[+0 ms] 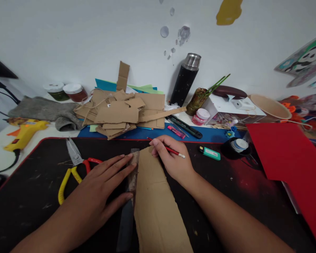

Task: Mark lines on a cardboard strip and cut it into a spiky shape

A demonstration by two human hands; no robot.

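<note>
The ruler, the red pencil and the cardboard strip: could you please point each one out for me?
ruler (133, 168), head view, on its upper part just beyond the left fingertips.
red pencil (173, 151), head view, on the shaft sticking out of the right hand.
cardboard strip (155, 207), head view, on its bare middle.

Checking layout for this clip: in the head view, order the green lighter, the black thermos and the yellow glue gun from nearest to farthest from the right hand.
Measured from the right hand, which holds a red pencil:
1. Green lighter, just to its right on the black mat.
2. Black thermos, behind it against the wall.
3. Yellow glue gun, far across at the left table edge.
</note>
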